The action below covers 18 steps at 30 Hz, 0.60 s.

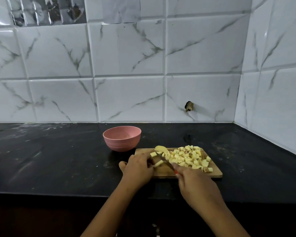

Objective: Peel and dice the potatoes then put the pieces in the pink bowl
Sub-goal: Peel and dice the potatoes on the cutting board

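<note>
Tabletop (58, 159): black stone, glossy, with pale smears and specks; its front edge runs across the lower part of the view.

Wall (126, 57): white marble-look tiles with grey veins, meeting a second tiled wall in a corner at the right. One tile low on the back wall has a dark hole (189, 106).

Bowl (122, 144): pink, ribbed outside, upright on the tabletop, just beyond the far left corner of the board.

Board (215, 173): wood, rectangular, flat on the tabletop, right of centre.

Dice (190, 158): a heap of pale yellow potato cubes on the right half of the board, a few with brown skin on them.

Wedge (161, 148): a larger uncut potato piece at the far edge of the board, left of the heap.

Left hand (138, 168): on the left end of the board, fingers curled down onto a potato strip (158, 163) and holding it against the wood.

Right hand (193, 182): closed round the handle of a knife (164, 160), of which a bit of red shows. The blade slants away and to the left, lying against the strip, between the left hand and the heap.
</note>
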### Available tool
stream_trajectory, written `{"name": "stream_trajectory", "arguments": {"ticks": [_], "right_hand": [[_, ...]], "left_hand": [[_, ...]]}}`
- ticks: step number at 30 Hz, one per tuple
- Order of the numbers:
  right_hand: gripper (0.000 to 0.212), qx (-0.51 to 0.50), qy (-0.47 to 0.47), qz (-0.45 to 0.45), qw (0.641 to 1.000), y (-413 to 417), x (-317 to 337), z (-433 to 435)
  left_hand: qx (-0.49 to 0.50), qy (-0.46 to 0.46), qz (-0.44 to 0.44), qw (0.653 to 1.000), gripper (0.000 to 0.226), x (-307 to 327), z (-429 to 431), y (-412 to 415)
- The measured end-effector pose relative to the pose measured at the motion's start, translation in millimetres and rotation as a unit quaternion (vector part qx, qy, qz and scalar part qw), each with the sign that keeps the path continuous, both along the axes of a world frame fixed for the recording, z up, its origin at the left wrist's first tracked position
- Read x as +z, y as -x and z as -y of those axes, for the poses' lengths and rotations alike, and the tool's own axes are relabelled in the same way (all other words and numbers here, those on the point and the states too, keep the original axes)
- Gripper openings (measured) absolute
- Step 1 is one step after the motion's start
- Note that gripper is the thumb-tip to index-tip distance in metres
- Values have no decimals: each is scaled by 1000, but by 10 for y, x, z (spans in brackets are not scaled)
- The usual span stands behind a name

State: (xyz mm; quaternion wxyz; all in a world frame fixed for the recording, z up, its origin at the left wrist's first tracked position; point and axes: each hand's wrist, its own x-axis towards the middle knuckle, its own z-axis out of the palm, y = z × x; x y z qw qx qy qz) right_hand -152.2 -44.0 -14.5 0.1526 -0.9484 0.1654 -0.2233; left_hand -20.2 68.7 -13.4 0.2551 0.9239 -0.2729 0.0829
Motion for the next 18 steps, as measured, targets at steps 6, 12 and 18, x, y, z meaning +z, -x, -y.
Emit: {"name": "stream_trajectory", "arguments": {"ticks": [6, 12, 18], "right_hand": [[58, -17, 56, -107, 993, -94, 11, -24], [70, -16, 145, -146, 978, -88, 135, -60], [63, -23, 108, -79, 991, -7, 93, -55]], "left_hand": [[26, 30, 3, 999, 20, -53, 8, 2], [32, 47, -12, 998, 21, -86, -19, 13], [23, 51, -9, 998, 20, -79, -35, 9]]}}
